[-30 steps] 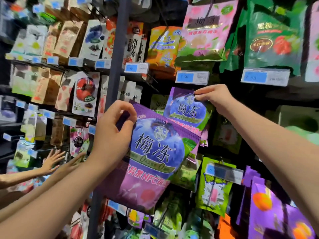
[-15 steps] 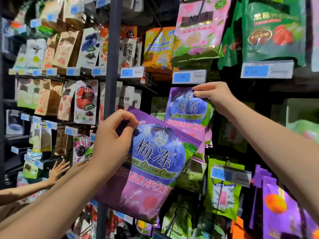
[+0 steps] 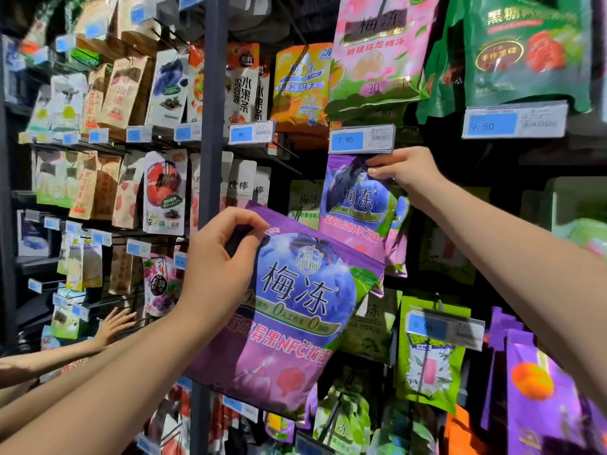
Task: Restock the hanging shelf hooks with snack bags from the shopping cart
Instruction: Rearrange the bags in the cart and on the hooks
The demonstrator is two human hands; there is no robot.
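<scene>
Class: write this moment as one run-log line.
left hand: grips purple bag stack | right hand: pinches top of upper purple bag under price tag

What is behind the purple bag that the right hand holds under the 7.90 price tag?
Edges of similar purple bags show behind the hanging purple bag, which the right hand pinches at its top. Their number and the hook are hidden from view.

Looking from head height through a single wide-angle lens, facing straight into the dark metal hook shelving (image 3: 210, 126) hung with glossy printed snack bags (image 3: 371, 54), sitting close, catching the left hand (image 3: 216, 261) and right hand (image 3: 405, 167) touching those bags mid-frame.
</scene>
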